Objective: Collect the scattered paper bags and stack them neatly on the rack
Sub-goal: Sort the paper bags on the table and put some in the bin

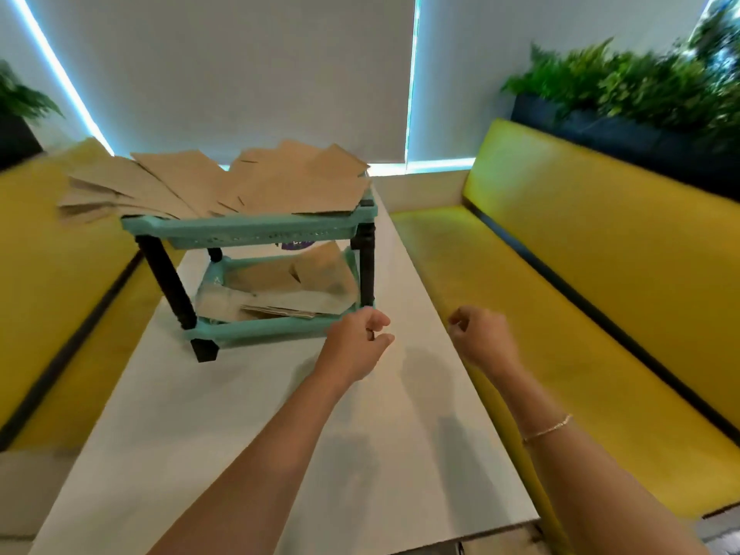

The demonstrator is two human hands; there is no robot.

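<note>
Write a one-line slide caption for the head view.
Empty hands near a teal rack untidily heaped with paper bags.

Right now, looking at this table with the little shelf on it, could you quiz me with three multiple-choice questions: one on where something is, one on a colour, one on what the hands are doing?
1. Where does the fanned-out pile of paper bags lie?
A. on the rack's top shelf
B. on the right bench
C. on the floor

2. What colour are the rack shelves?
A. red
B. turquoise
C. white

3. What are the hands holding?
A. a bag each
B. one bag together
C. nothing

Answers:
1. A, the bags spread across the top, overhanging its left edge.
2. B, turquoise frames on black legs.
3. C, the left hand and right hand are loosely curled above the table, both empty.
</note>
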